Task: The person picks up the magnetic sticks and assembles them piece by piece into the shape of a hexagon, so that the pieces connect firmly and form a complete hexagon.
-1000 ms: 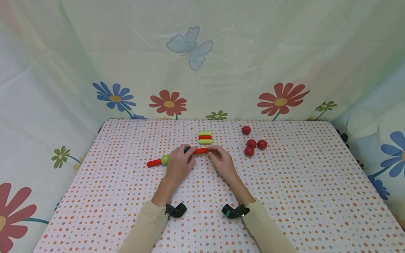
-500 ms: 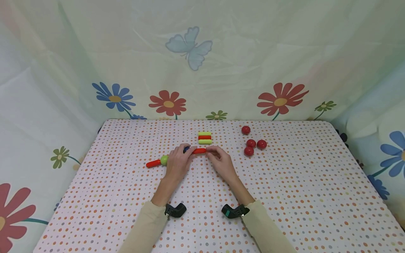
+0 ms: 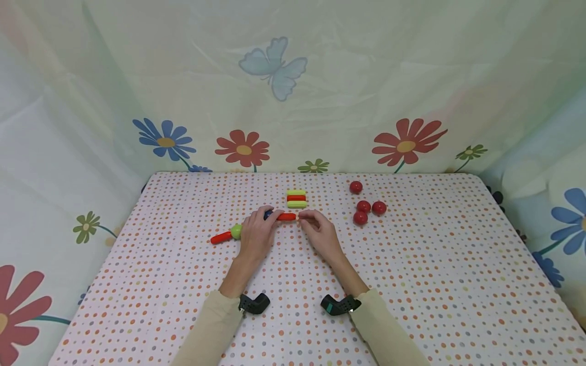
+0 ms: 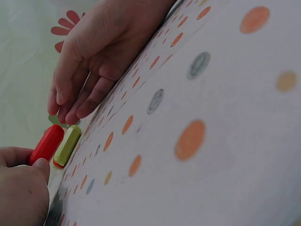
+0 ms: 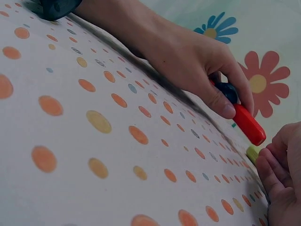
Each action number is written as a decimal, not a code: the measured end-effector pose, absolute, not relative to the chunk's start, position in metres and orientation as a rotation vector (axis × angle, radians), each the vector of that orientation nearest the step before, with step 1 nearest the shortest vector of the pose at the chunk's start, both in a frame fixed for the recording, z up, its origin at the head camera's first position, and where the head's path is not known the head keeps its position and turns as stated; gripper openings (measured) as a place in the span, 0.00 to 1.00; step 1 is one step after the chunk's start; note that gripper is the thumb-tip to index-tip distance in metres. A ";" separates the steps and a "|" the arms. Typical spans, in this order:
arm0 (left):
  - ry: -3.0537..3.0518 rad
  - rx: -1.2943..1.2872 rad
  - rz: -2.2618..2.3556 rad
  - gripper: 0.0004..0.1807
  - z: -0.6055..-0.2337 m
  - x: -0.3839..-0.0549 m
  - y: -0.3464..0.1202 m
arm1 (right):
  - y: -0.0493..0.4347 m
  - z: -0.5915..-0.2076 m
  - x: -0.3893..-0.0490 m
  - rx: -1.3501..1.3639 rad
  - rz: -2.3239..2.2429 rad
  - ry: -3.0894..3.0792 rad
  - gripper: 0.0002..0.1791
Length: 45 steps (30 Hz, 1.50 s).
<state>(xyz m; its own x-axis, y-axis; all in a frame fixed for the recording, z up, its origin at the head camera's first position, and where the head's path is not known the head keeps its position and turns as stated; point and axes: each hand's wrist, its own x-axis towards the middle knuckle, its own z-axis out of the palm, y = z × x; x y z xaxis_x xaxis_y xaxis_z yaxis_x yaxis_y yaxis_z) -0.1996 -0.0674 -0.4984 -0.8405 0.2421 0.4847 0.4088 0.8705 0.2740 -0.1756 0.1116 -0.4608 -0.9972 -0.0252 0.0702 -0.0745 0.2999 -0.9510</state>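
Observation:
My left hand (image 3: 256, 235) pinches a short red stick (image 3: 287, 217) between thumb and fingers. In the right wrist view, a dark blue ball (image 5: 228, 92) sits at the stick's inner end, partly covered by those fingers. To the left, a light green ball (image 3: 235, 232) joins another red stick (image 3: 221, 237); whatever lies between the balls is hidden under the hand. My right hand (image 3: 322, 235) is at the free end of the held stick, fingers loosely bent. Both wrist views show a small gap between its fingertips and the stick (image 4: 48, 143).
Just beyond the hands, two yellow-green sticks (image 3: 296, 204) lie on either side of a red one (image 3: 296, 198). Several dark red balls (image 3: 363, 206) are at the back right of the dotted table (image 3: 439, 264). A printed curtain (image 3: 343, 101) stands behind.
My left hand and the red stick have shifted slightly left. The stick's free end has come a little away from my right fingertips, which stay nearly in place.

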 end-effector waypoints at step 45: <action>-2.617 -0.453 -0.605 0.16 -0.496 -0.199 -0.067 | 0.209 -0.489 -0.177 -0.153 1.128 -2.308 0.07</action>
<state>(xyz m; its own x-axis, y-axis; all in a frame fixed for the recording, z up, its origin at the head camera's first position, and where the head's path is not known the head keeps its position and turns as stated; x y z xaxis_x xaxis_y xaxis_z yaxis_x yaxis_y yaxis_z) -0.1986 -0.0671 -0.4963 -0.8614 0.2156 0.4600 0.3956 0.8526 0.3414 -0.1769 0.2086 -0.4893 -0.8365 0.3337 0.4345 -0.1378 0.6394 -0.7564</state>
